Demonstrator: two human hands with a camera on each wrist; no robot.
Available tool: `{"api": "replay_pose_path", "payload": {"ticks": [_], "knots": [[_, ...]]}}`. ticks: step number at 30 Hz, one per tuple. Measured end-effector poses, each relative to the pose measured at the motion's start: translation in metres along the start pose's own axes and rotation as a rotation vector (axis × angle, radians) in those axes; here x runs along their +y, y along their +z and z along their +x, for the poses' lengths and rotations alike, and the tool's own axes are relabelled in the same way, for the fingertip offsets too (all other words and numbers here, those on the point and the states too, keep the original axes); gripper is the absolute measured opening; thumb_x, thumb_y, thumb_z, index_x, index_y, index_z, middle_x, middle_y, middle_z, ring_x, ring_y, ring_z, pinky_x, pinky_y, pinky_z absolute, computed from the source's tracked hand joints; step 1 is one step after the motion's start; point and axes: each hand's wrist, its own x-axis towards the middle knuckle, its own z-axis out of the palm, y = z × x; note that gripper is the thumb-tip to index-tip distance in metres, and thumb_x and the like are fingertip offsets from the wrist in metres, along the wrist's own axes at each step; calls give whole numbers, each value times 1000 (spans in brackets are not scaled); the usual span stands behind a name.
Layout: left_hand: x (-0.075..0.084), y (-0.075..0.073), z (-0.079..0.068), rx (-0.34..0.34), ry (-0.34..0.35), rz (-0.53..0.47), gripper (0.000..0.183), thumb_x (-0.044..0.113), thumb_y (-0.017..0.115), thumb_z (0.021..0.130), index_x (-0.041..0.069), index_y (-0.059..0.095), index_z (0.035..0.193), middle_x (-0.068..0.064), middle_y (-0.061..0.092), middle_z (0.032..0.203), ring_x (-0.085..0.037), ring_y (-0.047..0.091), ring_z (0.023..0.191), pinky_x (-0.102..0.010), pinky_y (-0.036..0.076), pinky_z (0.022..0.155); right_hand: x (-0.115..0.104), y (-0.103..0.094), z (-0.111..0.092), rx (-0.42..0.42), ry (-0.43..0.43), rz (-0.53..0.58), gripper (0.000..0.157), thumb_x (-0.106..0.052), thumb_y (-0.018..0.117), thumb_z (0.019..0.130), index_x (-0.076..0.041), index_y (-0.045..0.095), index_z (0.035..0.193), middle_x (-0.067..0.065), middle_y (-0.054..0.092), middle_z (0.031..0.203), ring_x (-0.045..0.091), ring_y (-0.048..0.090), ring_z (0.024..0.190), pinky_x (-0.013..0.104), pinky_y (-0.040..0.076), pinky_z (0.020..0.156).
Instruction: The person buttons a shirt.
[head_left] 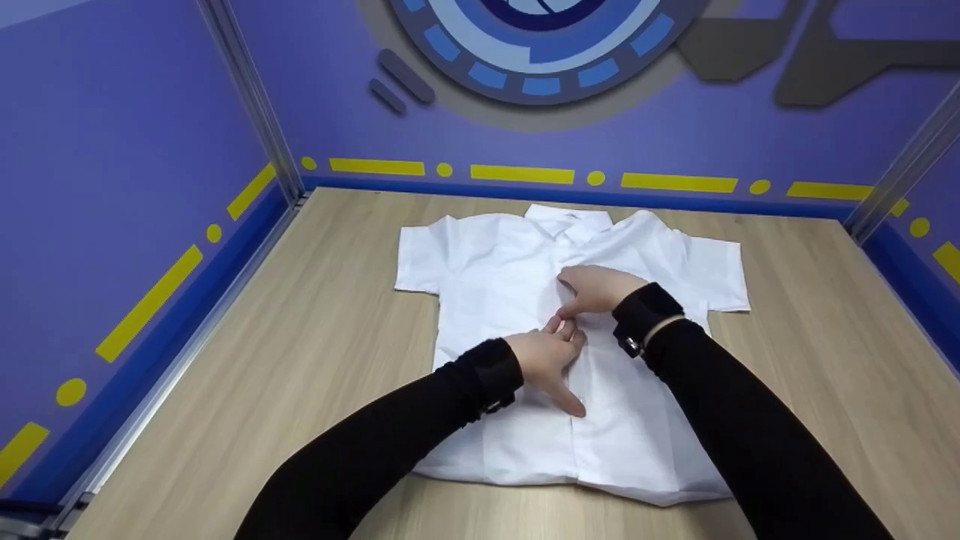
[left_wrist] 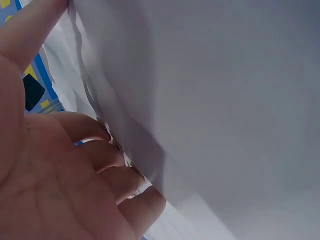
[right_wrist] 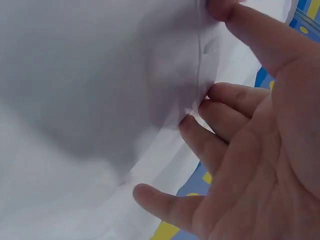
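A white short-sleeved button shirt (head_left: 499,300) lies front up, its collar (head_left: 570,221) at the far end. Low on its middle, my left hand (head_left: 546,361) touches the front placket with its fingertips, thumb stretched toward the hem. In the left wrist view the left fingers (left_wrist: 120,182) bend slightly against the fabric edge. Just above, my right hand (head_left: 602,289) rests spread fingertips on the same placket, its thumb close to the left fingertips. A small button (right_wrist: 209,46) shows beside the right fingers (right_wrist: 205,142) in the right wrist view.
The wooden table (head_left: 300,337) extends around the shirt. Purple-blue panels (head_left: 465,127) with yellow marks stand behind and on both sides, joined by metal corner posts (head_left: 255,105). Black wrist straps (head_left: 651,311) sit over dark sleeves.
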Motion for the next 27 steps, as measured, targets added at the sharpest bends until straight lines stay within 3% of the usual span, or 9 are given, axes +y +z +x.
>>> {"api": "replay_pose_path", "payload": {"ticks": [3,5,8,13,19,21,23,25,27], "knots": [[1,-1,1,-7,18,20,121,73,69,70,7,14,155,-17,3,162,-34,-4,149,-39,24,119,5,1,2,58,-6,-56,79,-47,75,80,-6,45,141,20,45,140,39,44,127,62,39,100],[2,-1,1,-15,31,29,121,73,68,70,7,14,155,-16,3,162,-34,-3,149,-40,23,119,9,0,1,38,-10,-36,88,-47,75,81,-6,35,148,21,34,151,41,33,138,63,30,108],[5,-1,0,-32,52,32,123,74,69,69,7,12,155,-17,1,162,-33,-5,149,-42,21,120,15,-2,0,-34,-11,18,92,-45,73,83,-3,28,151,20,25,157,37,22,146,53,20,118],[11,2,-6,-42,69,72,129,79,67,65,8,8,156,-18,-2,162,-35,-4,149,-46,22,119,22,-4,0,-71,21,17,100,-56,73,78,-5,29,151,20,25,158,37,21,146,53,18,119],[12,0,-9,-81,101,45,124,78,68,66,16,9,157,-15,-2,162,-32,-2,149,-38,17,121,29,-1,-2,-83,80,51,111,-65,71,74,-10,19,155,15,13,162,36,12,148,55,13,119],[4,-5,-8,-98,133,-35,116,73,69,70,19,13,156,-14,3,162,-28,3,150,-34,17,121,33,0,-3,-68,71,79,110,-65,71,75,-8,18,155,16,14,161,36,13,148,54,13,119],[-11,-13,-7,-83,153,-141,103,66,70,76,20,21,155,-10,18,161,-24,18,148,-31,23,119,37,0,-4,-39,67,112,107,-64,69,78,-9,19,155,16,20,160,34,18,147,53,17,119],[-33,-22,-7,-26,142,-223,88,56,70,82,19,32,152,-6,33,156,-22,33,143,-31,29,116,43,-2,-7,7,74,120,102,-64,67,79,-12,22,154,15,27,158,35,23,146,57,20,116],[-62,-31,-10,71,77,-269,76,47,70,86,17,39,149,-3,44,150,-19,42,137,-33,32,114,50,-5,-12,44,89,111,99,-64,66,80,-16,24,154,14,30,157,36,25,144,62,22,113]]}}
